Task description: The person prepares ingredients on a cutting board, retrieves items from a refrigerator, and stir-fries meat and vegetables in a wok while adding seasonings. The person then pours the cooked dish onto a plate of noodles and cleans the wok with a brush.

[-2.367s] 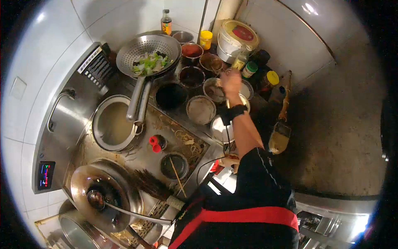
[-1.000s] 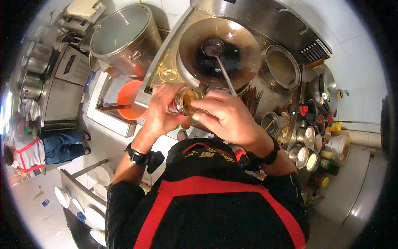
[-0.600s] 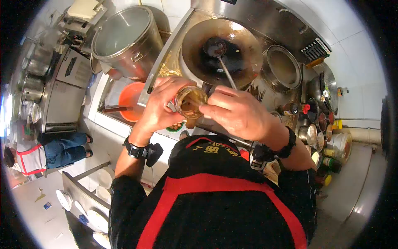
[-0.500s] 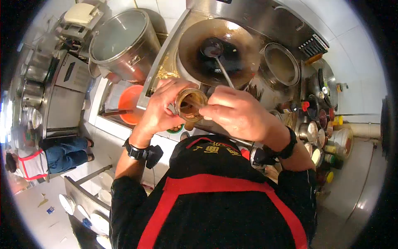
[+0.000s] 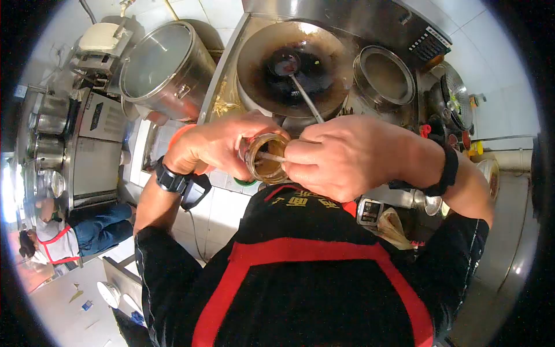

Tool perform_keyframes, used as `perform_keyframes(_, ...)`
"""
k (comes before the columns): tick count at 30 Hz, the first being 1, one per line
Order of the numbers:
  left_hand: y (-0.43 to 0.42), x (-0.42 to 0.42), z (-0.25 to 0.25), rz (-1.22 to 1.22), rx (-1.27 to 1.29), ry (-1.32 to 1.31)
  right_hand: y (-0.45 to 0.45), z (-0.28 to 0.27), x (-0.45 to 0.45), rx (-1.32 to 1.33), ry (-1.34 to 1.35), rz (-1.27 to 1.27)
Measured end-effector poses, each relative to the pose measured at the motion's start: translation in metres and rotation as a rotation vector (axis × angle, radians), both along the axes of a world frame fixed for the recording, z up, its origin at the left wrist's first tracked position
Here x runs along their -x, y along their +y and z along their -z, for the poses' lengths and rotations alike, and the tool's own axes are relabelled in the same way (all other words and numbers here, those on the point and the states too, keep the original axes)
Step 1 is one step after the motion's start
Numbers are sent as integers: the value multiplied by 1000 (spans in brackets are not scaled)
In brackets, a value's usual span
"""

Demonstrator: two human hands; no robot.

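Jar [image 5: 266, 169] in the head view: held up between the two hands, in front of the chest and near the stove edge, its mouth facing the camera; something brownish shows inside.
Right hand [image 5: 347, 156], since earlier: 2.4 s ago it reached among the seasoning containers; now it is at the jar mouth, and looms larger than half a second ago.
Wok [image 5: 253, 72], since earlier: a little further left in view than half a second ago, the ladle [image 5: 308, 101] resting in it as before.
Right-hand pose: knuckles up, fingers bent and pinching a thin pale utensil [image 5: 270, 156] whose lower part is inside the jar.
Left hand [image 5: 225, 144] pose: wrapped round the jar's side, thumb below, wrist with its black watch [image 5: 169, 178] bent inward.
Apron writing [image 5: 300, 200]: yellow characters on black, creased, not surely readable.
Jar label: a red patch beside the left fingers, any lettering hidden.
Stove panel [image 5: 430, 45]: rows of pale marks, too small to read.
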State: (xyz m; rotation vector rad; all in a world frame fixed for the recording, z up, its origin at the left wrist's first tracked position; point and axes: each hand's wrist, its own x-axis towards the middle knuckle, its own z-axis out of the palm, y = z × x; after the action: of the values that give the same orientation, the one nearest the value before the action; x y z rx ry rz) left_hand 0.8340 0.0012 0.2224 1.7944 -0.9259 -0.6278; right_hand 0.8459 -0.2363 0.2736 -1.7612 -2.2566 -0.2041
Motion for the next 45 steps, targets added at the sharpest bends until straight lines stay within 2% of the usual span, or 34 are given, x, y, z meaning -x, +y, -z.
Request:
perform_keyframes(2, 0, -5, 0, 5, 5, -13, -4, -8, 0, 129, -115, 6)
perform_keyframes(3, -1, -5, 2, -17, 15, -146, -6, -9, 3, 127, -112, 6)
perform_keyframes(4, -2, -6, 3, -39, 26, -280, -8, -10, 5, 124, -49, 109)
perform_keyframes(5, -2, -6, 2, -40, 25, -284, -9, -11, 6, 121, 12, 211)
perform_keyframes(6, -3, -6, 1, -76, 31, -279, -9, -9, 5, 120, 9, 210)
perform_keyframes(8, -5, -4, -1, -109, 36, -271, -9, 1, 5, -6, 225, 302)
perform_keyframes(12, -8, -2, 0, -220, 30, -309, -9, 14, 12, -74, 357, 450)
perform_keyframes(14, -10, 1, -1, -306, 21, -181, -8, 25, 14, -242, 643, 539)
perform_keyframes(15, -12, 0, -1, -306, 21, -181, -8, 33, 13, -242, 643, 539)
perform_keyframes(17, -14, -3, -1, -302, -39, -195, -10, 50, 10, -430, 755, 604)
perform_keyframes(18, -16, -5, 1, -302, -41, -194, -13, 55, 11, -438, 905, 651)
perform_keyframes(19, -19, -8, 5, -294, -61, -271, -17, 59, 12, -437, 906, 650)
perform_keyframes(21, -21, -18, 16, -289, -76, -351, -23, 64, 11, -442, 1318, 812)
perform_keyframes(23, -21, -30, 29, -289, -139, -254, -24, 69, -1, -559, 1492, 861)
perform_keyframes(26, -16, -47, 52, -363, -73, -106, -39, 104, -40, -725, 1956, 839)
perform_keyframes(27, -15, -52, 57, -417, -79, -48, -44, 115, -51, -723, 1942, 837)
perform_keyframes(29, -13, -56, 61, -472, -46, -151, -51, 131, -71, -840, 2053, 860)
perform_keyframes(31, -1, -58, 85, -648, -318, -75, -52, 140, -89, -872, 2037, 889)
perform_keyframes(32, 10, -56, 123, -732, -182, -33, -51, 144, -100, -925, 2005, 919)
perform_keyframes(33, 19, -52, 145, -745, -168, -44, -50, 151, -112, -978, 1973, 947)
perform_keyframes(35, 31, -35, 169, -830, -128, -55, -45, 187, -148, -931, 1905, 948)
perform_keyframes(37, 28, -6, 141, -933, -107, 14, -28, 240, -187, -909, 1422, 944)
perform_keyframes(39, 22, 14, 130, -978, -6, 98, -9, 267, -209, -582, 151, 999)
perform_keyframes(40, 25, 23, 127, -974, -30, 118, -6, 269, -206, -481, 334, 1054)
perform_keyframes(42, 25, 34, 113, -1040, -45, 117, -7, 260, -202, -437, 316, 1062)
perform_keyframes(45, 28, 38, 117, -1045, -96, 34, -20, 260, -194, -389, 295, 1055)
